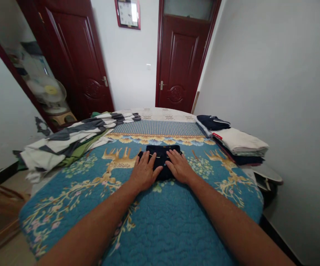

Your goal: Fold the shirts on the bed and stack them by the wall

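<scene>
A dark navy garment (pixel 164 149), folded into a small bundle with thin light trim, lies on the blue patterned quilt (pixel 165 214) that covers the bed. My left hand (pixel 145 170) rests flat on the left part of the bundle, fingers spread and pointing forward. On its right part lies my right hand (pixel 179 167), also flat with the fingers apart. Both palms press on the cloth, and the two thumbs point toward each other with a small gap between them. Neither hand grips anything.
Loose striped and green clothes (pixel 74 138) are heaped along the bed's left edge. Folded clothes (pixel 240 142) stand stacked at the right edge, with a folded navy piece (pixel 212 122) behind them. A wooden chair (pixel 4 210) is at the left; walls and doors stand beyond.
</scene>
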`<state>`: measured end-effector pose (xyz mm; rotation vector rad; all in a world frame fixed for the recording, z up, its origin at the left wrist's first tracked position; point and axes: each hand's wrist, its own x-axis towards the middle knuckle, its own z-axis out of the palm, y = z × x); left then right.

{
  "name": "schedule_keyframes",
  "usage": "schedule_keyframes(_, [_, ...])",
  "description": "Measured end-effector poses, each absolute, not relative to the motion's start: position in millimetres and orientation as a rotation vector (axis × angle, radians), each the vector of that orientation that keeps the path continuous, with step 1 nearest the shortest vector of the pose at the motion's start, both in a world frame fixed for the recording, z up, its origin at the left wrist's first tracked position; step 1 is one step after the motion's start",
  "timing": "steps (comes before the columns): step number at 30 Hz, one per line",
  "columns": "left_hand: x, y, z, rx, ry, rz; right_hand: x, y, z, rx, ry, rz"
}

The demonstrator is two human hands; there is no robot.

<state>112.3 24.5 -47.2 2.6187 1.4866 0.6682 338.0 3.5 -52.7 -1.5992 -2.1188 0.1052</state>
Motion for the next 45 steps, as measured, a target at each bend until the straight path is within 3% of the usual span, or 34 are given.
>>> schedule_keyframes(7, [76, 63, -49, 2.291, 1.595, 1.101, 365, 16, -46, -1.497, -1.82, 0.016])
schedule_keyframes(13, [80, 63, -42, 2.357, 1.509, 1.012, 397, 31, -49, -1.586, -1.614, -0.052])
schedule_keyframes(22, [95, 50, -50, 2.596, 1.462, 0.629, 350, 14, -61, -1.742, -1.955, 0.087])
schedule_keyframes(30, [88, 54, -45, 2.49, 1.74, 0.822, 359, 19, -53, -1.774, -1.743, -0.141])
schedule_keyframes(35, [79, 66, -32, 2.27, 1.836, 0.75, 366, 22, -57, -1.94, -1.609, -0.235])
schedule_keyframes(45, [84, 71, -18, 1.472, 1.206, 1.045, 363, 30, -51, -1.893, -1.8, -0.017])
